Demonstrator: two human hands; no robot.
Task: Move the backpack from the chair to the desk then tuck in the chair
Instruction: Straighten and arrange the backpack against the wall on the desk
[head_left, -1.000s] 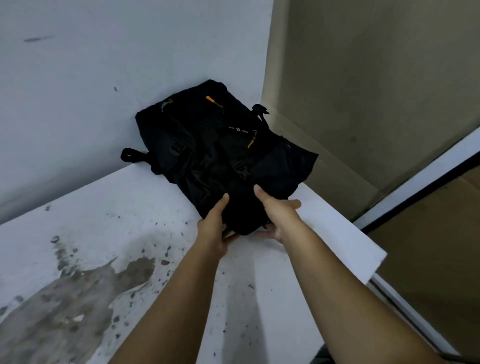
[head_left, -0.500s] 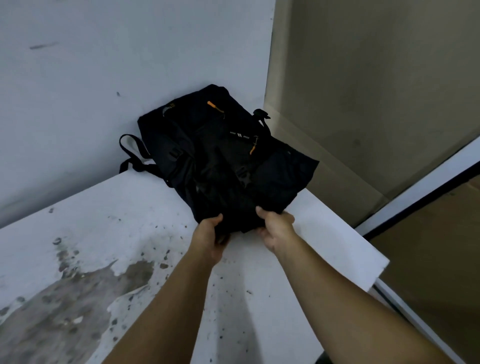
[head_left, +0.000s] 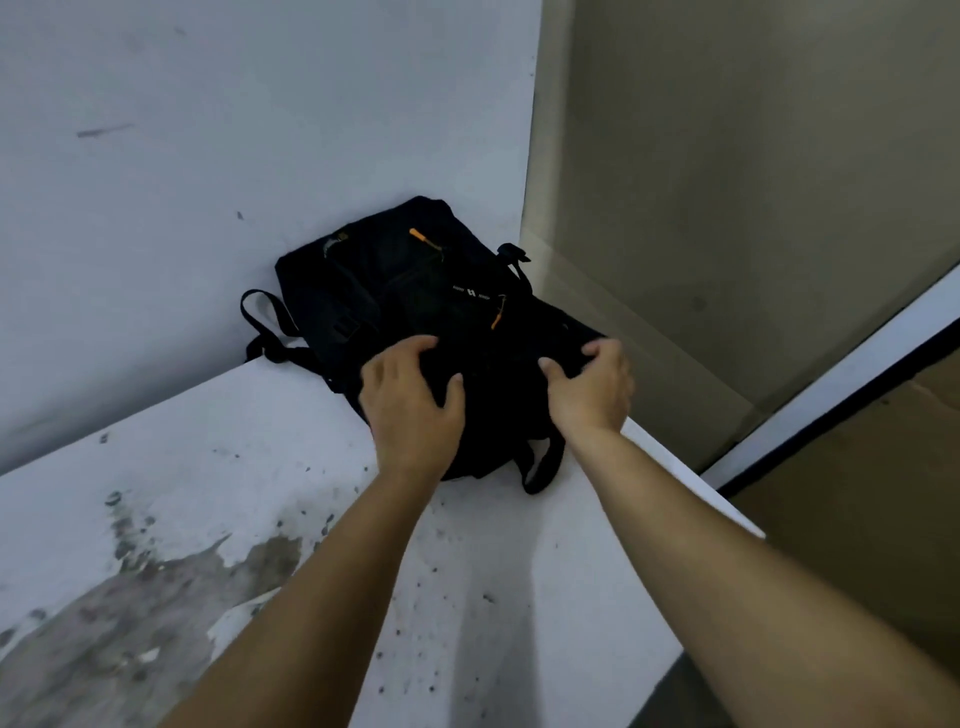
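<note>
**Settling the backpack in the counter corner**

Resting on the white counter (head_left: 218, 467), the black backpack (head_left: 415, 312) is leaning back toward the wall (head_left: 208, 156), with its far end tucked into the corner. Both hands are lying on its near half. The left hand (head_left: 413, 402) is pressing flat on the fabric, its fingers (head_left: 410, 348) spread wide and gripping nothing. The right hand (head_left: 592, 389) is curling over the bag's right shoulder; whether it is pinching cloth or only pressing, I cannot tell.

Just below the right wrist, a loose strap loop (head_left: 540, 467) is trailing on the counter, near the counter's right edge. Beyond the left fingertips another strap (head_left: 260, 327) is sticking out toward the wall.

The bag looks soft and slumped, so a good finish probably means pushing down and slightly away from the fingertips until it is sitting steady, well inside the edge beside the right palm. Sweeping the near loop under the bag should keep it from snagging. The chair is not in view; tucking it in is not yet done.
</note>
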